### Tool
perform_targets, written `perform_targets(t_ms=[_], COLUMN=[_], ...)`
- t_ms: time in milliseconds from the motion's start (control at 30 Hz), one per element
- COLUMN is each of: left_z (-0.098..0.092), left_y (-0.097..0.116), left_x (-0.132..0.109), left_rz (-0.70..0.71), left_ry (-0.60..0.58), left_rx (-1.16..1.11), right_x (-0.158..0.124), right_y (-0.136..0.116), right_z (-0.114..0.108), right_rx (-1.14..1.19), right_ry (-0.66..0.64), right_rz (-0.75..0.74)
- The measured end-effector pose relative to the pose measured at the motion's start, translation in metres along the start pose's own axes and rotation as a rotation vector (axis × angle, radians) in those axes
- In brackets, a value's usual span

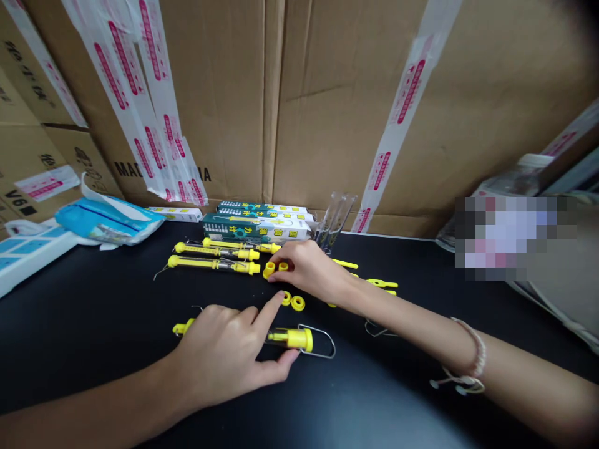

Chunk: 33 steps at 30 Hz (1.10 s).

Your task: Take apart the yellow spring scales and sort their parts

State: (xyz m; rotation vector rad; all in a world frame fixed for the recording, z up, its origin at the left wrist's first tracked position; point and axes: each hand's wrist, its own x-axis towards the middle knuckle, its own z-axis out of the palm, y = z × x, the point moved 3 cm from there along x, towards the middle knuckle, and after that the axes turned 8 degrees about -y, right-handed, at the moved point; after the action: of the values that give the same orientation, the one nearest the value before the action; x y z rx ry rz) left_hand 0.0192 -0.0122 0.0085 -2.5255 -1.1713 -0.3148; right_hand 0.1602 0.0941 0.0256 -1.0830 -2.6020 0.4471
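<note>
My left hand (229, 340) is low over a tubular spring scale (299, 339) lying crosswise on the black table. Its curled fingers and thumb are around the scale's middle, which they hide. The index finger stretches out to one of two yellow rings (298, 304). A wire loop sticks out from the scale's yellow right end. Farther back, my right hand (306, 265) pinches a small yellow cap (283, 266) between thumb and fingers. Another yellow cap (269, 268) stands just left of it. Several assembled spring scales (215, 264) lie to the left of that hand.
Printed boxes (255, 228) and clear tubes (337, 218) stand by the cardboard wall (224, 93). Yellow strips (384, 284) and a wire loop (380, 329) lie around my right forearm. A blue packet (110, 218) is at left, a plastic bottle (510, 178) at right.
</note>
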Motion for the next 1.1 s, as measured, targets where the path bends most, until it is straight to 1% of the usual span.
perform_targets(t_ms=[233,400,467,533,600,700,800,867,967,1100], left_z=[-0.001,-0.001,-0.001,-0.001,-0.002,-0.002,-0.001,-0.001,-0.001,-0.001], left_y=[0.0,0.0,0.0,0.0,0.0,0.001,0.001,0.001,0.001,0.001], left_x=[0.002,0.002,0.002,0.002,0.002,0.001,0.001,0.001,0.002,0.001], left_rz=[0.003,-0.007,-0.011,-0.015,-0.012,-0.01,-0.015,-0.012,0.002,0.008], left_ry=[0.004,0.004,-0.002,-0.008,-0.01,0.0,0.014,0.031,0.051,0.053], left_rx=[0.001,0.005,0.004,-0.004,-0.002,0.01,0.011,0.006,0.009,0.028], right_x=[-0.002,-0.009,-0.01,-0.007,-0.002,0.007,0.016,0.018,0.012,-0.014], right_y=[0.001,0.0,0.002,0.006,0.011,0.015,0.015,0.012,0.008,0.013], right_z=[0.001,-0.017,-0.024,-0.028,-0.025,-0.015,-0.007,-0.008,-0.019,-0.041], right_rx=[0.019,0.04,0.038,0.032,0.027,0.022,0.009,-0.012,-0.072,-0.184], right_ry=[0.015,0.096,0.131,0.143,0.128,0.092,0.071,0.06,0.049,0.014], right_rz=[0.018,0.021,0.042,0.069,0.091,0.108,0.1,0.086,0.087,0.157])
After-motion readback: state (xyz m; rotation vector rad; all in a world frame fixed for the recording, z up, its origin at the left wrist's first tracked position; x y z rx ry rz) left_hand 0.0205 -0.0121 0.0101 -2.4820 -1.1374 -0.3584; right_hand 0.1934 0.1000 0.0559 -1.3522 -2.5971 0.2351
